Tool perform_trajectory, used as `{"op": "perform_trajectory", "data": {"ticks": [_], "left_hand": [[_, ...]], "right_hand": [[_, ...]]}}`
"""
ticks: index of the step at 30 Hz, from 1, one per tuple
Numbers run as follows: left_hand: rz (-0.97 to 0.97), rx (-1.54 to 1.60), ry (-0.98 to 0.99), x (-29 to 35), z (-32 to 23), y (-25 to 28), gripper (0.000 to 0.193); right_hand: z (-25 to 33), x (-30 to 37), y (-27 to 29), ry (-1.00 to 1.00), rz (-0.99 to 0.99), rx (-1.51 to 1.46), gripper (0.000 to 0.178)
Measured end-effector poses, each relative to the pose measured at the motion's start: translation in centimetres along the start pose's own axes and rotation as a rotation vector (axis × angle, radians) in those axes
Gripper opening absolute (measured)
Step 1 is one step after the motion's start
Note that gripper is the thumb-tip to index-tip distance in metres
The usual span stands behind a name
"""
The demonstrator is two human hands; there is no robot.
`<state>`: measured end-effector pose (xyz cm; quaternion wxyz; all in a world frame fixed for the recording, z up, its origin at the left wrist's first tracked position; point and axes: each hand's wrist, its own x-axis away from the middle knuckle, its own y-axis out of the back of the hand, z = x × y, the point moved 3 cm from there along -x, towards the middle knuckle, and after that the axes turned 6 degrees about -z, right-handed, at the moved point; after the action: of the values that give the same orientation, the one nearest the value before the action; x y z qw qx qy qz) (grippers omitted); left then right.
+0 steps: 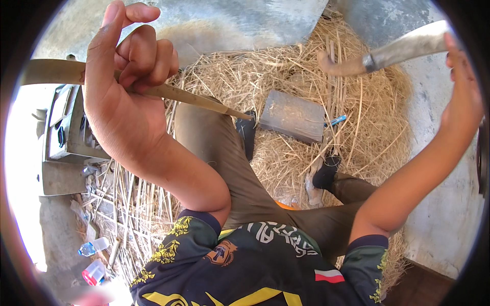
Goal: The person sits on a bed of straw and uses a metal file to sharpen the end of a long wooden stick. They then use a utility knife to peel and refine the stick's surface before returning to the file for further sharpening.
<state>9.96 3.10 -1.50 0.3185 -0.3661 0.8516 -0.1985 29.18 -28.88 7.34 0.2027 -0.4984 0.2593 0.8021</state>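
Observation:
My left hand (138,86), raised at the upper left, has its lower fingers curled round a bamboo strip (196,99); the upper ones are bent above it. The strip crosses the palm, its wide end at the left and its thin end down by my foot. At the far right edge my right hand (462,76) is raised, its fingers at the blade end of a machete (408,48). The curved wooden handle (344,66) of the machete points left, away from that hand. How the fingers close on the blade is partly hidden by the picture's rim.
Between my feet a wooden block (293,115) lies on a heap of bamboo shavings (286,76), with a small blue object (335,121) beside it. Split bamboo strips (135,204), a bottle (93,247) and a red-lidded container (94,273) lie at the left, below a cabinet (71,127).

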Motion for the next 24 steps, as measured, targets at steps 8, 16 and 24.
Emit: {"op": "perform_trajectory", "data": {"ticks": [8, 16, 24], "left_hand": [[-0.037, -0.023, -0.013, -0.5, 0.6, 0.8, 0.024], [-0.1, -0.158, -0.031, 0.4, 0.4, -0.3, 0.025], [0.044, -0.006, -0.003, 0.3, -0.3, 0.7, 0.024]], "right_hand": [[-10.9, 27.9, -10.4, -0.49, 0.306, -0.038, 0.02], [-2.0, 7.2, -4.9, -0.337, 0.066, -0.134, 0.024], [-1.9, 12.2, -5.0, -0.064, -0.217, 0.066, 0.034]]}}
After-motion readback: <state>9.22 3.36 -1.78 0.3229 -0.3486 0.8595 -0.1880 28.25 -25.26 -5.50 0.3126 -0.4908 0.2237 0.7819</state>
